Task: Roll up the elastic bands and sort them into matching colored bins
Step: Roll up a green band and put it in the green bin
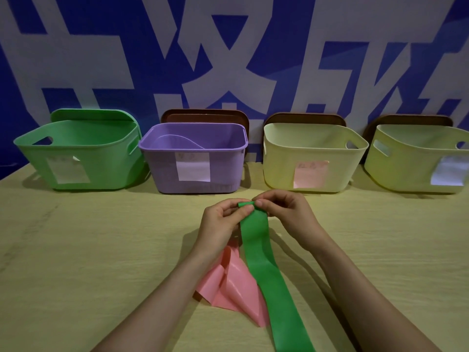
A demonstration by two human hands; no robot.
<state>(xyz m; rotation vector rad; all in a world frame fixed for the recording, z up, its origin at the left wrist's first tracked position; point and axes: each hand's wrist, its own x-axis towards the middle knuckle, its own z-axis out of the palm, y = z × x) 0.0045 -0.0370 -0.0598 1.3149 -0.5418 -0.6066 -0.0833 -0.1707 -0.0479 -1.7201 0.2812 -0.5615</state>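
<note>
The green elastic band (pixel 264 270) was held at its far end, where a small roll was formed. The left hand (pixel 223 219) and the right hand (pixel 284 212) both pinched this rolled end between thumb and curled fingers, a little above the surface (pixel 101 250). The rest of the band ran flat toward the person and left the picture at the bottom edge.

Just beside it, partly under its left edge, the pink elastic band (pixel 233 285) lay crumpled on the surface.

Further back four bins stood in a row against the blue and white wall (pixel 76 59): the green bin (pixel 106 163), the purple bin (pixel 157 168), the pale yellow bin (pixel 340 168) and the second pale yellow bin (pixel 396 168). Each had a paper label on its front. Inside the purple bin something purple and curved was visible, but I could not tell what.
</note>
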